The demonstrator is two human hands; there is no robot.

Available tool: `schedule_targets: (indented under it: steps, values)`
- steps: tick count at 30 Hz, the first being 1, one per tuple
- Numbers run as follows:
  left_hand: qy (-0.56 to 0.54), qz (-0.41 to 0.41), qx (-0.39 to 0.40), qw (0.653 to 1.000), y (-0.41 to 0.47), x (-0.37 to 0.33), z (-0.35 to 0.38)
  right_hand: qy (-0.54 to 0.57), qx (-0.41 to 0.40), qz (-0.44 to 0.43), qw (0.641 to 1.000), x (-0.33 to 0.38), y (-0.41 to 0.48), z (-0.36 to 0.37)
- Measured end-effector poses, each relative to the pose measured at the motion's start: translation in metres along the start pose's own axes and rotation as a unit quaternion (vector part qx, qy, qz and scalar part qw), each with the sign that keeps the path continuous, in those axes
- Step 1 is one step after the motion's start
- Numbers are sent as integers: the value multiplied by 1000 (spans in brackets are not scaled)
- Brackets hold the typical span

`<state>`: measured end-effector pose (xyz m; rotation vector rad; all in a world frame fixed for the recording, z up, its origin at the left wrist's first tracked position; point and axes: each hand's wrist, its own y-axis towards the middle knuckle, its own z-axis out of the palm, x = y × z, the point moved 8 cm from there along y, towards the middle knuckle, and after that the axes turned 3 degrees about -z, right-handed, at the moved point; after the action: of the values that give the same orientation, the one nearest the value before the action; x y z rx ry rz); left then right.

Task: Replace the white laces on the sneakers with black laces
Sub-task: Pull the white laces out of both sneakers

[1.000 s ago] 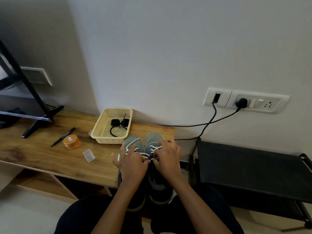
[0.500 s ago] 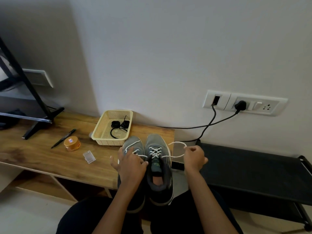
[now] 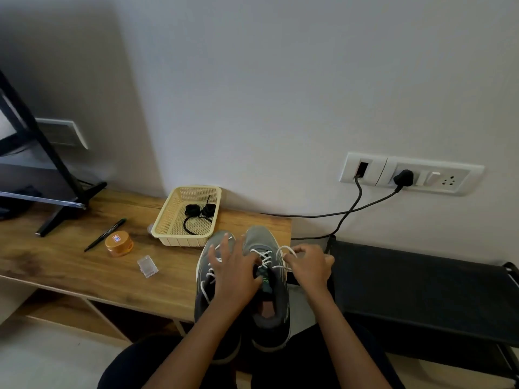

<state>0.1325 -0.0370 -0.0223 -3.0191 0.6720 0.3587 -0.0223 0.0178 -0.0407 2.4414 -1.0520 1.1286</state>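
Note:
Two grey sneakers stand side by side at the table's right end, toes to the wall. The right sneaker (image 3: pixel 259 240) has a white lace (image 3: pixel 265 258) crossing its eyelets. My right hand (image 3: pixel 310 265) pinches a loose loop of that lace just right of the shoe. My left hand (image 3: pixel 236 269) lies spread over the left sneaker (image 3: pixel 206 265), its fingertips at the right shoe's tongue; whether it grips anything is hidden. Black laces (image 3: pixel 200 213) lie rolled in a cream plastic basket (image 3: pixel 168 220) behind the shoes.
On the wooden table (image 3: pixel 70 265) lie a black pen (image 3: pixel 105 234), an orange round tin (image 3: pixel 119 243) and a small clear plastic box (image 3: pixel 147 266). A black stand (image 3: pixel 61 211) is at far left. A black bench (image 3: pixel 421 287) stands to the right, under wall sockets with cables.
My right hand pulled the white lace out to the right, then came back toward the shoe with the loop. The left hand has spread its fingers forward over the left sneaker.

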Motion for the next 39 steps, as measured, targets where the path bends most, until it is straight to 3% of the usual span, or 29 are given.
schedule_targets:
  steps: [4, 9, 14, 18, 25, 30, 33, 35, 39]
  values:
    - [58, 62, 27, 996, 15, -16, 13, -105, 19, -73, 992, 17, -1, -3]
    - [35, 30, 34, 998, 25, -10, 25, -92, 33, -123, 988, 25, 2, -1]
    - [27, 32, 39, 998, 29, -8, 25, -171, 126, -185, 960, 30, -9, 17]
    - [11, 30, 33, 999, 29, -6, 24, -248, 98, -221, 938, 30, -15, 22]
    - [-51, -3, 28, 998, 32, 2, 22, -246, 64, -188, 949, 26, -17, 26]
    - [-121, -106, -81, 984, 37, 35, -4, -237, 62, -163, 956, 21, -15, 24]
    - [-155, -158, -70, 973, 37, 51, -1, -226, 64, -155, 959, 20, -15, 26]
    - [-170, -137, -56, 974, 38, 46, 4, -219, 65, -152, 962, 20, -14, 27]
    - [-104, 11, -37, 994, 36, 11, 9, -217, 72, -143, 963, 16, -13, 31]
